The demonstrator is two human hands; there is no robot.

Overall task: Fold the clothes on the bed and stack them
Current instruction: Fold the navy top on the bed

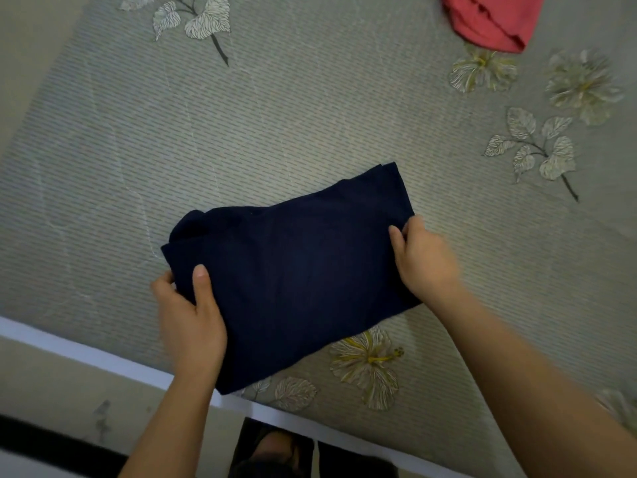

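While the person stands at the near edge of the bed, a folded dark navy fabric garment [296, 270] sits in the middle of the frame, a rough rectangle slanting from lower left to upper right. It lies over the grey-green striped bedsheet [241, 125], which is printed with pale flowers and leaves. I cannot tell whether the garment rests fully on the sheet or is raised a little off it.

Both hands hold it. The left hand [189, 319], at the lower left of the garment, grips the short left edge: the thumb [201, 281] lies flat on top of the cloth and the other fingers are tucked beneath, out of sight. The right hand [425, 260], at the right of centre, pinches the opposite short edge with its fingers curled round the fabric near the upper right corner. The garment's lowest corner reaches almost to the white border of the bed [86, 353], which runs along the lower left of the frame.

Well apart from all this, at the upper right of the frame, a coral-red cloth garment [489, 22] lies bunched on the sheet, partly cut off by the top edge. A beige floor [51, 384] shows at the lower left.
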